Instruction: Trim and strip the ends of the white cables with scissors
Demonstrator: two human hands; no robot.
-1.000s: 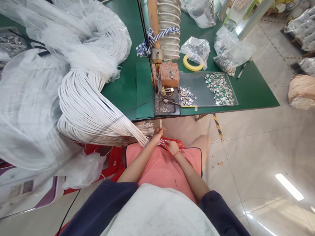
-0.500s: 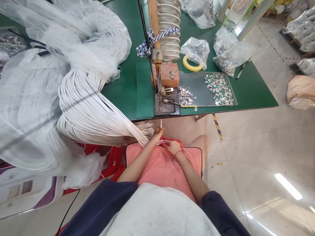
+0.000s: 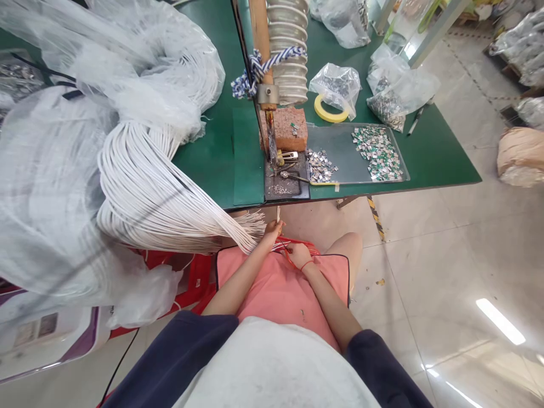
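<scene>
In the head view, my left hand (image 3: 272, 231) is closed round several white wires (image 3: 278, 214), whose ends stick up above the fingers. My right hand (image 3: 298, 254) sits just to its right over my lap, fingers pinched on thin red strands (image 3: 312, 247) that look like wire. White wire ends also show between the two hands. A thick bundle of white cables (image 3: 178, 204) runs from the left down to my lap, beside my left forearm. The pink apron (image 3: 276, 294) lies under both hands.
On the green table (image 3: 442, 153) stand a soldering iron (image 3: 271, 136), a brick (image 3: 293, 127), a tray (image 3: 340, 153) of small metal connectors, yellow tape (image 3: 319, 110) and plastic bags (image 3: 338, 85). Plastic-wrapped cable coils (image 3: 55, 187) crowd the left. The table's front edge lies just beyond my hands.
The table and its things sit slightly further left in view. Both hands keep nearly the same place and grip.
</scene>
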